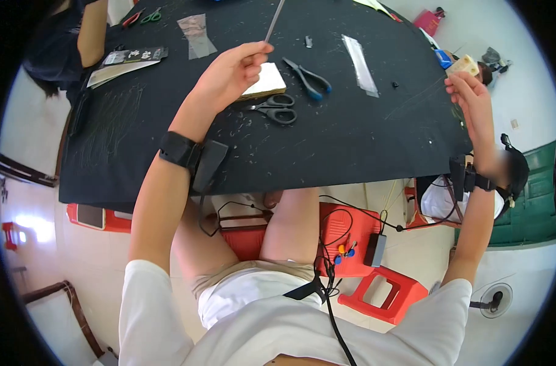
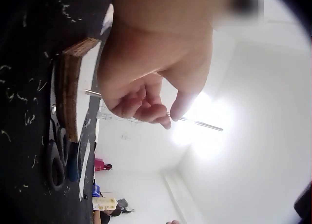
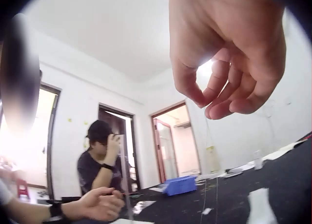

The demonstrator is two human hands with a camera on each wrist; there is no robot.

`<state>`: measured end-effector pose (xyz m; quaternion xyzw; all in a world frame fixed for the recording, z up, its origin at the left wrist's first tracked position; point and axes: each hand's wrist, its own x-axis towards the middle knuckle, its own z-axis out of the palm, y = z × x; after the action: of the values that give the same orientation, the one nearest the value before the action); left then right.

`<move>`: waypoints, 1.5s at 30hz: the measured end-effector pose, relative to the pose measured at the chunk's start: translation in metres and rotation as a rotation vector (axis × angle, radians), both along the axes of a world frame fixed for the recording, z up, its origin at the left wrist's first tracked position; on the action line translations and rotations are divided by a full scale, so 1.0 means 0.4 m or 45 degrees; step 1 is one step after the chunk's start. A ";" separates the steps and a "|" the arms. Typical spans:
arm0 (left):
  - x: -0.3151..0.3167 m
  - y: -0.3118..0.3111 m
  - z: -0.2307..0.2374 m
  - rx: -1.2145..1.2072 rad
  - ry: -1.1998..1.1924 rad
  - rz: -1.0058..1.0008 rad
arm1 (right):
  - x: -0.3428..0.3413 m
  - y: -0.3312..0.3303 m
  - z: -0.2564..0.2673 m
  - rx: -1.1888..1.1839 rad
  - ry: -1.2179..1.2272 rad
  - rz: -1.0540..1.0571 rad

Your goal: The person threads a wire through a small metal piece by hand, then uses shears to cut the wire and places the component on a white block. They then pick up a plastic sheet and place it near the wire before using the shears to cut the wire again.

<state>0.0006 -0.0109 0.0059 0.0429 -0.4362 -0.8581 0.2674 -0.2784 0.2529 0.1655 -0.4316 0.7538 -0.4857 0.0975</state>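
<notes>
My left hand (image 1: pixel 232 73) holds a thin, straight metallic rod (image 1: pixel 275 19), which stands up past the thumb. In the left wrist view the rod (image 2: pixel 207 125) runs through the curled fingers, one end close to a thick block (image 2: pixel 73 87) with a white face and brown layered sides. Off to the right, my raised right hand (image 1: pixel 473 100) pinches a fine thread (image 3: pixel 205 129) between thumb and fingertips; it hangs down in the right wrist view. Below the left hand lie black-handled scissors (image 1: pixel 278 111), and beside the block are blue-handled pliers (image 1: pixel 308 79).
Clear plastic strips (image 1: pixel 360 64) and a plastic bag (image 1: pixel 197 36) lie on the black tablecloth (image 1: pixel 327 146). At the far left are red-handled pliers (image 1: pixel 131 19), green scissors (image 1: pixel 151 16) and a black packet (image 1: pixel 134 56). A blue box (image 3: pixel 180 185) stands farther off. Other people sit around the table.
</notes>
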 end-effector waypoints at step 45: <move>0.049 0.004 0.038 -0.322 0.008 -0.214 | 0.355 -0.411 -0.398 0.045 -0.100 1.029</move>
<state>0.0202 -0.0092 0.0211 -0.0304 -0.5422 -0.8157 0.1993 -0.1366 0.0885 0.0062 -0.6725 0.5275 -0.4113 0.3167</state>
